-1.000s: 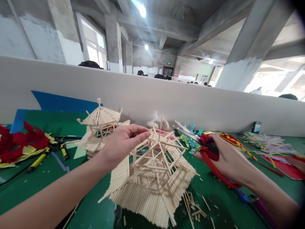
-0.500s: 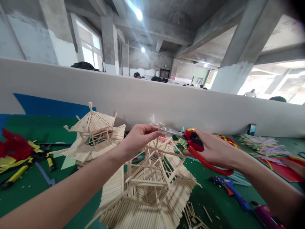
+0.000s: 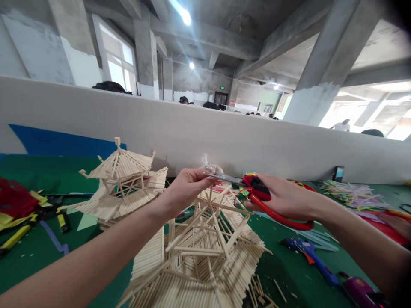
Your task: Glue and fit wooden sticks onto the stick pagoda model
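Gripping scissors (image 3: 260,191) in my right hand (image 3: 285,196); left hand (image 3: 185,187), hold unclear; light, fragile-looking stick frame (image 3: 202,253), best held low.

Right of the stick frame (image 3: 195,256): passable lane over bare green tabletop (image 3: 279,265), bounded by blue glue gun (image 3: 310,254); offcuts (image 3: 260,284) clutter its near end. Above frame top: blocked, left hand (image 3: 189,186) plus scissors (image 3: 257,186). Left: forearm (image 3: 105,248) crosses. Behind-left: roofed pavilion (image 3: 118,169). Behind: white partition (image 3: 272,145).

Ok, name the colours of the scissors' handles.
The scissors' handles are red and black; the head view shows them best.
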`<state>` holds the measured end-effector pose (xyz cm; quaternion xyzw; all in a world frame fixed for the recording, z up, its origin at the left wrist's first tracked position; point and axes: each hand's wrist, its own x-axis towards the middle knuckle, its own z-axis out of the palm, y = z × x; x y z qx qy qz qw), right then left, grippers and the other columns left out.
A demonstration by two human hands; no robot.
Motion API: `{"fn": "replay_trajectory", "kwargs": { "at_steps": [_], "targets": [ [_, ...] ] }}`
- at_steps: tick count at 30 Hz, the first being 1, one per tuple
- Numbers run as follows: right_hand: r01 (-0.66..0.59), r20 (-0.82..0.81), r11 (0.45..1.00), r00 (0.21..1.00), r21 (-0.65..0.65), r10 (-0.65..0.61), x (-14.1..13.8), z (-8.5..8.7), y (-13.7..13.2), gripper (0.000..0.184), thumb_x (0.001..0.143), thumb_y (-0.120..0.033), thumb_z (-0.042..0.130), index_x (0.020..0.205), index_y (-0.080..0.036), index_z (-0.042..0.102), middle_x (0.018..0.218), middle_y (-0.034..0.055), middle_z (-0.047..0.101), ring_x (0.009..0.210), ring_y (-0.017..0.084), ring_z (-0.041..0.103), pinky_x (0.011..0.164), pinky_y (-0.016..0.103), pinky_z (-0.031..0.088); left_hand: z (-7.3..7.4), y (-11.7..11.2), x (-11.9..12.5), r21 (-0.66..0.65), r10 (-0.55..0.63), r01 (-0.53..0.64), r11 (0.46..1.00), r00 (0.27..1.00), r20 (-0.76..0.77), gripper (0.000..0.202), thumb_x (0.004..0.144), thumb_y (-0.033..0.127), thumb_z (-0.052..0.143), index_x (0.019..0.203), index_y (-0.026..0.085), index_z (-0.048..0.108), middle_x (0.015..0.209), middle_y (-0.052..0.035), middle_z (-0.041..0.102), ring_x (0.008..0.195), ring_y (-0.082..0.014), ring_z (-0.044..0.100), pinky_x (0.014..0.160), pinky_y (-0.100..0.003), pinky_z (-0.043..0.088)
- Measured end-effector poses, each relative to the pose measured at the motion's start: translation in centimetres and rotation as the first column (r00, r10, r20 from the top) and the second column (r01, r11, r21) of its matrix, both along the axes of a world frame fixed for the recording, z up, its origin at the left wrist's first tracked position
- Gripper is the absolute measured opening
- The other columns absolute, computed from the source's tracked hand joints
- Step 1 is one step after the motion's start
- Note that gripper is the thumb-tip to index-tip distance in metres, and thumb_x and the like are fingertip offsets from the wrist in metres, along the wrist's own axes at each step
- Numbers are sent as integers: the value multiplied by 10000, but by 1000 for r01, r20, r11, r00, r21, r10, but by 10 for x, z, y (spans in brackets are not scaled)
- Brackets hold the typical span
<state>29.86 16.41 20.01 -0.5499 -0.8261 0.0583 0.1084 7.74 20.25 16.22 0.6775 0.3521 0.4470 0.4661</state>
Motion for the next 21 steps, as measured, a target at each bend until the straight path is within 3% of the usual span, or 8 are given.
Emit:
{"fn": "replay_trajectory", "kwargs": {
  "at_steps": [7,21],
  "targets": [
    [2,-8,999,1000,-50,-3,0,4,2,339,720,-557,509,796,-227,490,733,5,599,610,171,537,532,295,415,1,-2,0,-1,-8,8,1000,999,32,111,712,256,606,683,191,690,628,26,632,597,-90,480,659,-224,374],
    [-24,-32,992,999,-127,20,0,9,8,285,692,-445,585,876,-241,508,820,2,637,707,195,559,578,292,411,-5,3,1,-9,-7,7,1000,999,35,137,716,305,618,670,205,699,637,6,643,627,-112,488,645,-245,354]
  ]
}}
